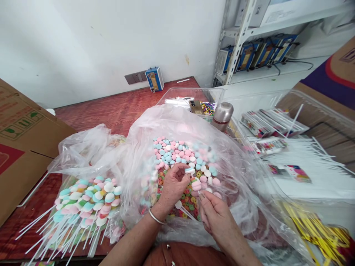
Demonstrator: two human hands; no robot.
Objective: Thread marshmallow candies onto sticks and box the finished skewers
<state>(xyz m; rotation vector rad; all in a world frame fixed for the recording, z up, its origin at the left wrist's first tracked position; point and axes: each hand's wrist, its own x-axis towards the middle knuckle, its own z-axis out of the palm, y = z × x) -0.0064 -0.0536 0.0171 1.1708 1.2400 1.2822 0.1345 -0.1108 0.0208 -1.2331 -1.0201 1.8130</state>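
At red wood-grain table point(111, 111) by white wall point(111, 37), pinching one candy stick point(196, 184) low down in right hand point(215, 212), presumably for leaving its far end free, and nipping one blue-and-white candy point(190, 170) narrowly in left hand point(175, 181) near that end. Working over one open plastic bag point(172, 118), probably for keeping loose round candies point(168, 159) and ring candies point(191, 203) within reach. Counting one steel flask point(223, 115) and one phone point(196, 107) beyond; leaving heaped lollipops point(94, 199) at left uncounted, overlapping too much for a sure number.
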